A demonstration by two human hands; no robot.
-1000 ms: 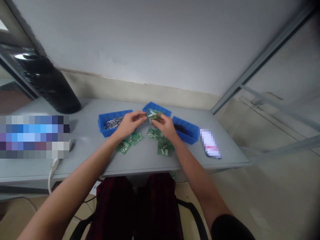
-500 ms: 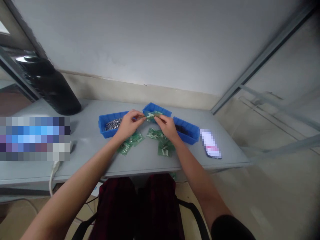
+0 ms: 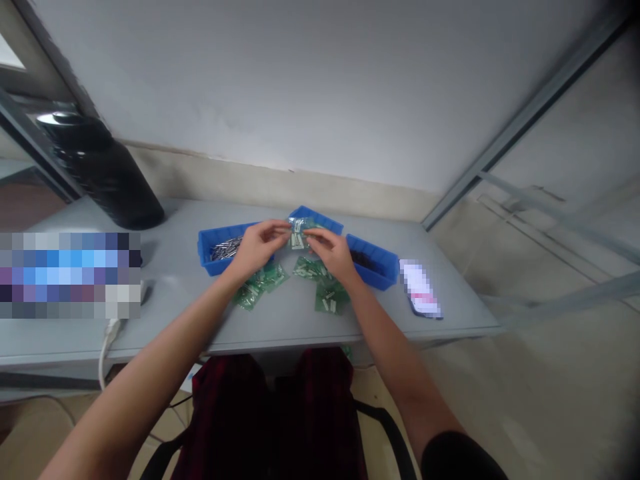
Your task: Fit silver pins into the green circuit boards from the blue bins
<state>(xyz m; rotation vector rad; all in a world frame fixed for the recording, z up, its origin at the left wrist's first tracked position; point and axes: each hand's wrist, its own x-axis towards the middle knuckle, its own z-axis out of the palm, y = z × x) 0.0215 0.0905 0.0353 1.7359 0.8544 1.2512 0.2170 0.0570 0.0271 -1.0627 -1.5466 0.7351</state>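
Note:
Between my two hands is a small green plastic bag [image 3: 297, 239] with pale, short pieces inside, held above the desk in front of the middle blue bin [image 3: 320, 219]. My left hand [image 3: 260, 245] pinches its left edge, and my right hand [image 3: 330, 250] grips the right edge. Beneath and beside my left hand lie several similar green bags [image 3: 253, 291]. More green bags of pale pieces [image 3: 330, 297] rest below my right hand. The left blue bin [image 3: 210, 243], partly covered by my left hand, contains shiny metal pieces [image 3: 226, 248].
On the right, a blue bin [image 3: 383, 273] holds dark pieces, with a phone [image 3: 421, 290] beyond it. A black bottle [image 3: 113, 173] stands at the back left of the grey desk [image 3: 175, 300]. A white cable [image 3: 106, 350] hangs over the front edge near a blurred-out object.
The bag between my hands has turned from nearly flat to more upright, so its pale pieces now face me. Both hands stay in almost the same place.

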